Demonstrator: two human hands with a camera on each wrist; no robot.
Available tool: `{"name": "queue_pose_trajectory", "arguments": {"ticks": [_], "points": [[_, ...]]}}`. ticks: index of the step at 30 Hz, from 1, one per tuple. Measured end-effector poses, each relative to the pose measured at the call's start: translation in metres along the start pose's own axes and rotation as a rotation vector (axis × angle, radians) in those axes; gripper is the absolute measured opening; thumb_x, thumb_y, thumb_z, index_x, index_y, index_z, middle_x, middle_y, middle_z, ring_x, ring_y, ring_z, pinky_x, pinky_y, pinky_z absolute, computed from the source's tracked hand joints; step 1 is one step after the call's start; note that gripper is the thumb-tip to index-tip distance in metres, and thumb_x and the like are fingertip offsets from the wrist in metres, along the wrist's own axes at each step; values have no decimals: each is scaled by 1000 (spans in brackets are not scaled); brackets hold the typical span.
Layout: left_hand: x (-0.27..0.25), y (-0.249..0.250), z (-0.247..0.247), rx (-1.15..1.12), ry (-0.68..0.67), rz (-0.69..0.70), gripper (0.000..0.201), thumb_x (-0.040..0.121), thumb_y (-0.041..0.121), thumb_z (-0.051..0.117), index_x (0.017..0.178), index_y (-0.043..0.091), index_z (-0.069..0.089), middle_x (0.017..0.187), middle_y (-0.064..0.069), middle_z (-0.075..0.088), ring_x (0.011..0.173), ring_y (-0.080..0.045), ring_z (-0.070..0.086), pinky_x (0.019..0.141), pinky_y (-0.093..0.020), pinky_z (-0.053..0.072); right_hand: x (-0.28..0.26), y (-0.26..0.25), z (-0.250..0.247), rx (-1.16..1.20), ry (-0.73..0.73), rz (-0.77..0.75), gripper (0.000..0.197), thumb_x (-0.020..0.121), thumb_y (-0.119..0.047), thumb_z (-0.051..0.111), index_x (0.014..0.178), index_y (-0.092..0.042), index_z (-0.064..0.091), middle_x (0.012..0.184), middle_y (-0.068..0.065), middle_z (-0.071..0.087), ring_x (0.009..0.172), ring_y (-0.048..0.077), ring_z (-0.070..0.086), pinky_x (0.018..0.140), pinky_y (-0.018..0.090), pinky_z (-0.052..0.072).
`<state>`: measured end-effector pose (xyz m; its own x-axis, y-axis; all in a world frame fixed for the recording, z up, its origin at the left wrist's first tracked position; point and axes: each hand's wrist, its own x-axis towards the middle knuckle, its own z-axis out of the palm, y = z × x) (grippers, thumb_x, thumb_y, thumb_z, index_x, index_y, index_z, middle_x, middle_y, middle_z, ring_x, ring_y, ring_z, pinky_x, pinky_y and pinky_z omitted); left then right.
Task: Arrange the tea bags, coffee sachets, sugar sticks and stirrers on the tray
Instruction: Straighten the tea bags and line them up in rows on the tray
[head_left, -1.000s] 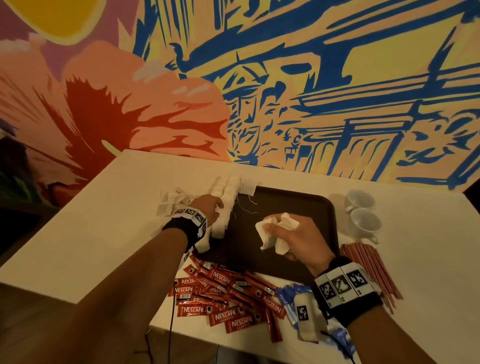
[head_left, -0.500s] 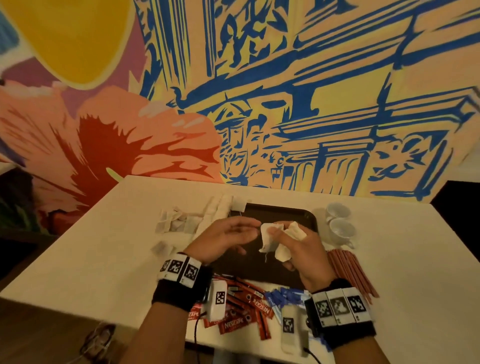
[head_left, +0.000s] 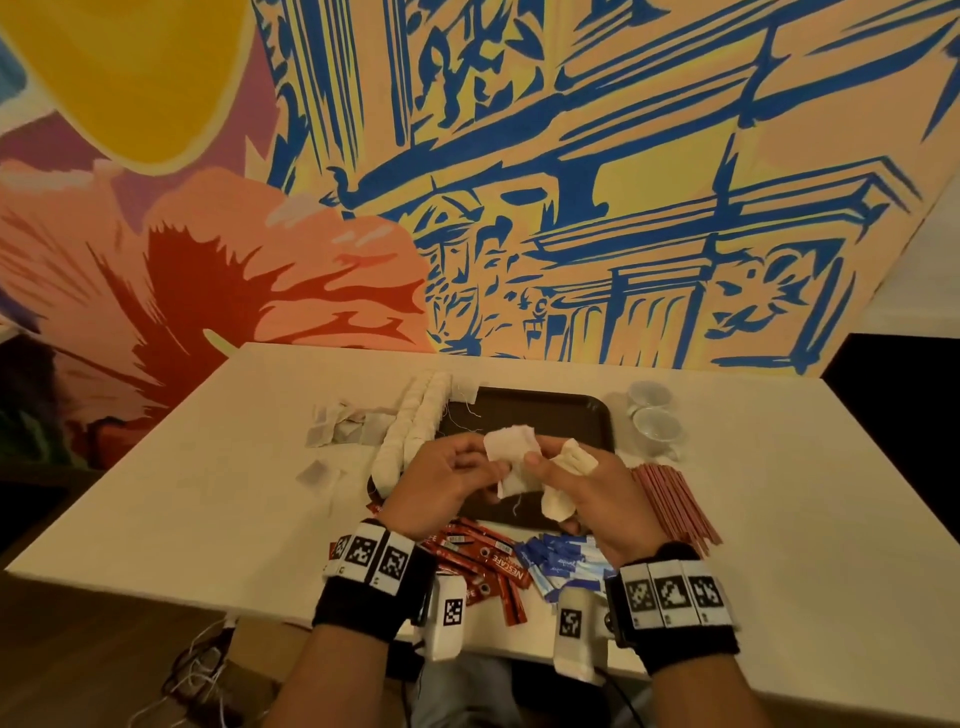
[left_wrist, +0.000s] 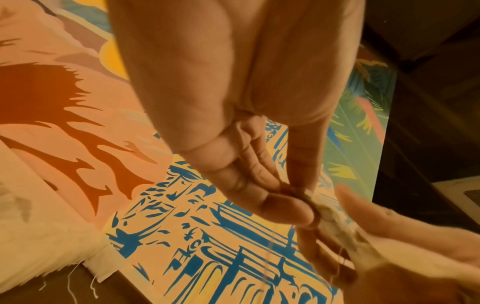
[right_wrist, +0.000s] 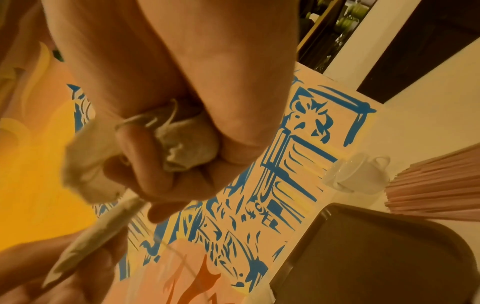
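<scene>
Both hands now meet above the tray (head_left: 571, 415), the left having left the tea-bag row (head_left: 415, 421).

Landmark tray: the row runs along its left edge, long axis front to back. Over its near half, the right hand (head_left: 597, 499) clutches bunched tea bags, while the left hand (head_left: 441, 483) pinches one tea bag (head_left: 511, 447), probably to separate it.

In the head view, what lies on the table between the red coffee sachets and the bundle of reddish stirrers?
A heap of blue-and-white sugar sticks, beside the red coffee sachets; the right hand hovers over the stretch toward the reddish stirrers. Head view only.
</scene>
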<state>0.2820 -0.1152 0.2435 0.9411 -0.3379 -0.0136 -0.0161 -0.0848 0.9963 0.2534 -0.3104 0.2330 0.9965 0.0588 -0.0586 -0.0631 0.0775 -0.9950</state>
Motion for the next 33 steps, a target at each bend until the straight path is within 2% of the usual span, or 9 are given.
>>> {"name": "queue_pose_trajectory", "arguments": {"ticks": [4,9,14,19,23,25,28,31,33], "points": [[0,-2,-2,-53,14,-12,23,91,9,69,113,4,67,90,-13,75,77,-24,69,73,-29,58,-5,3,-3,-113,-34,15,23,87,-31,78,107,-20,76,64,4,64,50,14,55,41,24,40],[-1,-4,0,-75,1,-5,26,89,16,72,112,5,68,99,-15,75,88,-28,71,78,-33,59,-6,4,-1,-189,3,-54,12,89,-20,78,96,-10,76,60,-3,65,52,8,57,45,18,43],[9,2,-3,111,-8,93,16,91,17,71,106,12,74,98,-3,76,93,-18,71,82,-27,56,-9,0,-2,-221,-48,-95,14,90,-22,75,95,-9,76,64,-5,68,57,3,60,51,14,44],[23,11,-10,170,-55,111,15,92,19,69,102,11,76,95,-4,76,88,-19,71,80,-32,58,-7,1,-5,-224,-33,-109,16,89,-23,77,93,-8,75,65,-3,68,59,7,62,54,18,46],[34,18,-16,255,-90,132,16,94,19,68,103,8,75,95,-7,76,90,-24,71,81,-34,57,0,-3,-5,-224,-28,-100,15,90,-22,76,97,-8,76,62,-6,68,53,3,58,48,14,42],[41,21,-23,288,-43,141,18,94,20,68,103,7,76,95,-6,76,86,-20,71,76,-29,56,5,-5,-6,-179,7,-65,16,93,-24,73,99,-10,77,69,0,71,49,4,56,42,17,39],[60,26,-41,321,64,168,17,93,25,68,100,11,77,93,-3,75,70,-9,61,58,-23,49,15,-4,-10,-131,84,17,26,95,-36,69,99,-12,77,84,9,74,49,9,55,39,22,36],[87,25,-61,311,182,167,14,92,25,70,97,14,77,79,13,72,60,5,53,57,-14,40,26,0,-14,-103,132,78,36,97,-46,63,96,-13,77,78,7,72,47,11,52,38,22,34],[109,21,-74,368,238,153,15,93,27,69,97,14,77,70,19,67,55,8,52,55,-11,37,35,3,-17,-108,158,115,39,96,-50,60,92,-16,77,72,9,69,47,14,50,41,23,34]]}}
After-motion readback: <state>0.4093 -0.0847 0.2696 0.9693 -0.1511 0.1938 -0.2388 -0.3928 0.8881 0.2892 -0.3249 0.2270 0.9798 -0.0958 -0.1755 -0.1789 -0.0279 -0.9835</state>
